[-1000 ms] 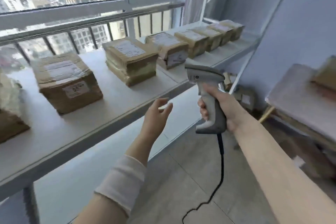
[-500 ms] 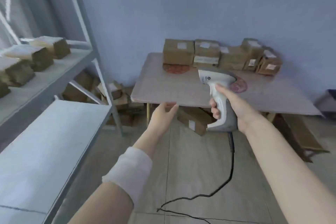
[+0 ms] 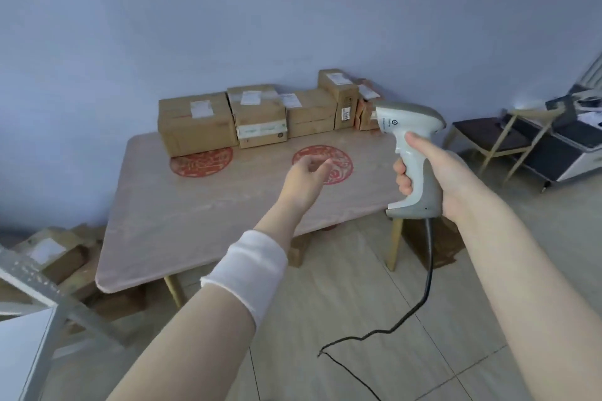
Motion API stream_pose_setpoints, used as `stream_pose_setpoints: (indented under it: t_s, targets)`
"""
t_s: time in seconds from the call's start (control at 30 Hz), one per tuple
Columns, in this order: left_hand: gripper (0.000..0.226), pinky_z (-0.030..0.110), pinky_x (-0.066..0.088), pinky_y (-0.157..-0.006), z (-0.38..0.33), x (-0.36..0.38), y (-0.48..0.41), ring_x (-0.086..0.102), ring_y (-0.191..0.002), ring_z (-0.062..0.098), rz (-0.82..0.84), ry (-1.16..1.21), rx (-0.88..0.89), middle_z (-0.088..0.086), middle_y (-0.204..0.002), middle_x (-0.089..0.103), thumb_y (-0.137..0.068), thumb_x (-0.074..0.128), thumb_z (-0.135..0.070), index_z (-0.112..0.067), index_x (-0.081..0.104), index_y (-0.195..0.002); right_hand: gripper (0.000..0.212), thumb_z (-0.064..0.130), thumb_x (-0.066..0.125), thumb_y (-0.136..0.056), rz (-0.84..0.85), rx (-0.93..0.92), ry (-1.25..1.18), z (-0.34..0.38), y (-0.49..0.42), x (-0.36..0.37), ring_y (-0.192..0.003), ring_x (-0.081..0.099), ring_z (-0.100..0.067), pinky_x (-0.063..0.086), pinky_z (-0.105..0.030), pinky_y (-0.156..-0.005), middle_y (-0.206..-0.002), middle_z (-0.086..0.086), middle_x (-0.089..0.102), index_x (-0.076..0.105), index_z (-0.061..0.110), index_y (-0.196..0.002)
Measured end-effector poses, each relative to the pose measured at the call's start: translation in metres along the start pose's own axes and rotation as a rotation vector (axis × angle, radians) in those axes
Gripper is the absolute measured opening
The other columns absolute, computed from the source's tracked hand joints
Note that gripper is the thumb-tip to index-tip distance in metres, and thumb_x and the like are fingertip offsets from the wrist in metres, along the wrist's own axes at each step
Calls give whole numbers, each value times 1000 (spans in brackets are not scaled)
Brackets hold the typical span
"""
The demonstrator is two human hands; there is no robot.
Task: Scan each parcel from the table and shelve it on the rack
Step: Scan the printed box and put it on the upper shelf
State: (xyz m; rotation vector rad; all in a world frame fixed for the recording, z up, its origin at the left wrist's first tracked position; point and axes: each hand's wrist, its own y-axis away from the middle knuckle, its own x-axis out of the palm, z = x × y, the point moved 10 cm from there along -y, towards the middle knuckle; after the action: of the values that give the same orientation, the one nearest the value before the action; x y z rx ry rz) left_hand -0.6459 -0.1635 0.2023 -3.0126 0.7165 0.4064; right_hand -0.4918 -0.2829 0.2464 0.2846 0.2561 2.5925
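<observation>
At the near left, a corner of the grey metal rack [image 3: 42,290] with a white shelf board [image 3: 19,355] is seen. A thin black cable [image 3: 428,267] is trailed across the beige tiled floor [image 3: 342,286] and is led up into the butt of a grey-and-white pistol-shaped barcode scanner [image 3: 407,120]. The scanner is held upright at the right, with its head turned to the left. Its handle is gripped by the right hand [image 3: 446,176], with the fingers curled round the front.

A white cloth band [image 3: 247,267] is worn on the left forearm. The left hand [image 3: 304,181] is stretched out over the middle of the table, empty, its fingers relaxed and slightly bent; whether the tabletop is touched cannot be told. The two hands are apart, with a clear gap between them.

Under them a pale pink table with rounded corners [image 3: 195,231] is set on light wooden legs. Two round red paper-cut decals [image 3: 202,163] are stuck on its top; the left one is partly covered by a box.

Along the table's far edge, against the blue-grey wall [image 3: 228,26], a row of brown cardboard parcels with white labels [image 3: 195,130] is lined up side by side. The rightmost ones are partly hidden behind the scanner's head. More cardboard boxes [image 3: 49,251] are piled on the floor left of the table, beyond the rack. At the far right a dark-seated wooden chair [image 3: 485,137] is placed.
</observation>
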Motion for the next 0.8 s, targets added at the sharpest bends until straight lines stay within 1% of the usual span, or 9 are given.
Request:
stream_pose_setpoints:
  t_s: [0.07, 0.23, 0.33, 0.37, 0.43, 0.53, 0.63, 0.73, 0.8]
  targets:
    - [32, 41, 47, -99, -1, -1, -37, 59, -111, 24, 29, 2, -1, 12, -120, 61, -96, 51, -31, -10, 56, -118, 31, 36, 58, -91, -54, 10, 5, 6, -27, 1, -39, 45, -14, 41, -19, -41, -58, -5, 54, 55, 9, -78]
    - [34, 40, 48, -96, 2, 25, -125, 60, -107, 25, 101, 19, -16, 11, -117, 62, -96, 52, -31, -7, 56, -120, 30, 36, 58, -91, -140, 23, 25, 24, -99, -14, -41, 46, -16, 41, -20, -42, -57, -5, 55, 56, 8, -81]
    - [33, 29, 48, -84, 6, 63, -170, 60, -100, 21, 170, 33, -26, 8, -114, 62, -96, 51, -28, -8, 54, -123, 31, 37, 61, -89, -187, 20, 47, 29, -144, -40, -44, 47, -17, 42, -22, -43, -59, -6, 56, 58, 8, -79]
    - [34, 28, 47, -84, 8, 79, -186, 60, -99, 19, 197, 28, -33, 8, -115, 61, -97, 50, -27, -8, 53, -124, 31, 37, 61, -89, -196, 17, 45, 31, -160, -51, -44, 46, -17, 42, -23, -43, -59, -6, 56, 58, 8, -79]
    - [35, 30, 46, -90, 10, 110, -218, 59, -100, 18, 250, 1, -52, 10, -120, 60, -97, 50, -26, -8, 51, -127, 30, 38, 61, -88, -218, 20, 41, 34, -190, -75, -44, 46, -17, 41, -24, -43, -60, -5, 56, 59, 9, -81]
    - [37, 34, 46, -96, 9, 161, -274, 59, -107, 21, 296, -7, -62, 11, -125, 58, -96, 51, -26, -8, 49, -129, 31, 39, 62, -88, -257, 9, 31, 44, -237, -117, -44, 48, -17, 41, -24, -44, -60, -5, 56, 58, 9, -79]
    - [43, 36, 45, -98, 10, 207, -322, 58, -107, 21, 307, 34, -128, 11, -129, 54, -95, 53, -30, -9, 44, -132, 32, 38, 60, -89, -281, 4, 2, 57, -280, -158, -43, 46, -16, 41, -23, -43, -60, -6, 55, 56, 9, -75]
    - [53, 42, 41, -105, 12, 237, -368, 55, -116, 23, 289, 55, -175, 8, -132, 52, -93, 55, -37, -11, 38, -137, 32, 37, 59, -90, -269, 25, 5, 72, -327, -187, -44, 46, -16, 41, -23, -43, -59, -5, 55, 55, 9, -74]
    - [61, 44, 40, -106, 16, 246, -398, 52, -120, 24, 248, 69, -206, 6, -131, 51, -92, 56, -40, -10, 34, -140, 32, 37, 58, -91, -271, 33, -10, 81, -361, -200, -44, 46, -16, 40, -23, -43, -58, -4, 54, 55, 9, -75]
